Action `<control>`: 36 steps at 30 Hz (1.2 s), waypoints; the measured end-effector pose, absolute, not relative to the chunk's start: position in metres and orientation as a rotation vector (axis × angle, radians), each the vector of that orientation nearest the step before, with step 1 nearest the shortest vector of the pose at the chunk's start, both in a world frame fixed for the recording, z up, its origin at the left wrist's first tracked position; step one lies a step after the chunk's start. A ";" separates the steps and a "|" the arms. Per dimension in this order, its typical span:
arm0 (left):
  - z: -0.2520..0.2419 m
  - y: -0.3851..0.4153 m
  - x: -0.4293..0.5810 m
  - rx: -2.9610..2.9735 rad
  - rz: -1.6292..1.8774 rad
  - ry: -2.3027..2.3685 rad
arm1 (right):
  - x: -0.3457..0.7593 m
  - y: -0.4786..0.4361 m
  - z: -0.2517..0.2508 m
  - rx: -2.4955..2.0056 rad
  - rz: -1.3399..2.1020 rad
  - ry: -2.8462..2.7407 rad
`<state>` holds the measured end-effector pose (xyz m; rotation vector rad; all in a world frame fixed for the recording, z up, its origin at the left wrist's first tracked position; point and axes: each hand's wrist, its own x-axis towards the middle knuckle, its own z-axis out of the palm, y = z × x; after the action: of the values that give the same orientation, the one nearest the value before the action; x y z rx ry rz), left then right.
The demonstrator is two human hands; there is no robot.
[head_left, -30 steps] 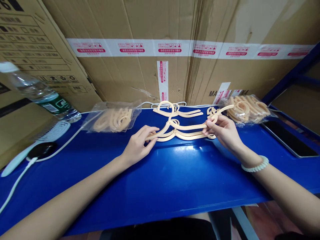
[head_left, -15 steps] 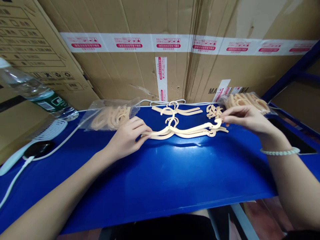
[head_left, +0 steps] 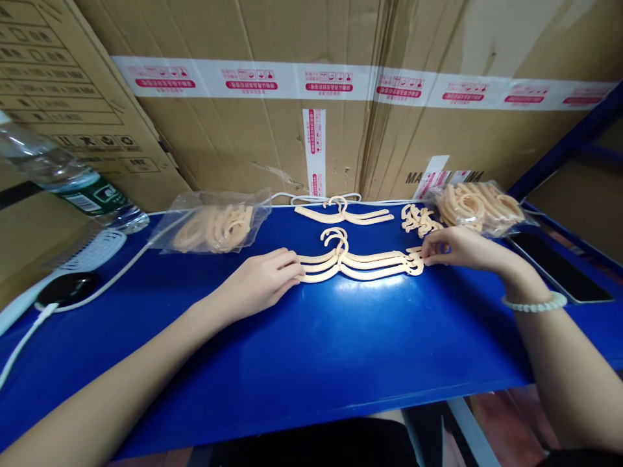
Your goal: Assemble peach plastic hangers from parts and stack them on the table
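Observation:
Cream plastic clothes hangers (head_left: 370, 275) lie close together on the blue table, hooks toward the back. Small hook-shaped clips sit at their right ends. My left hand (head_left: 267, 279) is closed over the hangers' left ends, its fingertips hiding them. At the other end, my right hand (head_left: 455, 251) pinches the clip end of the hangers between thumb and fingers. Just behind is another small group of hangers (head_left: 318, 215). Beside it lies a pile of small cream clips (head_left: 417, 219).
Clear bags of cream parts lie at the left (head_left: 214, 227) and right (head_left: 481, 204). A phone (head_left: 559, 266) rests at the right. On the left are a water bottle (head_left: 87, 191), a hairbrush (head_left: 100, 251), a black mouse-like device (head_left: 68, 288) and a white cable. Cardboard boxes (head_left: 243, 143) stand behind.
The hanger held between my hands has come down and forward and now lies in line with the others. Both hands moved slightly toward me, the left also to the right.

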<state>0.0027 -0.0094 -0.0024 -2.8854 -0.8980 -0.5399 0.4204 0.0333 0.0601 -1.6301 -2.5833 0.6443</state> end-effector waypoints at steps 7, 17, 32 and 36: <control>-0.003 -0.008 0.005 -2.761 -0.528 -0.841 | 0.421 0.033 0.059 -1.639 0.550 -2.586; -0.008 -0.007 0.007 -2.681 -0.598 -0.865 | 0.424 0.033 0.057 -1.566 0.539 -2.523; -0.016 -0.007 0.006 -2.713 -0.517 -1.054 | 0.415 0.035 0.045 -1.553 0.571 -2.597; -0.022 -0.005 0.007 -2.689 -0.570 -1.062 | 0.417 0.036 0.046 -1.535 0.580 -2.605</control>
<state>0.0074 -0.0054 -0.0222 -2.6892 -1.0621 -0.5696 0.4168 0.0359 0.0456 -1.5350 -2.6045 0.5804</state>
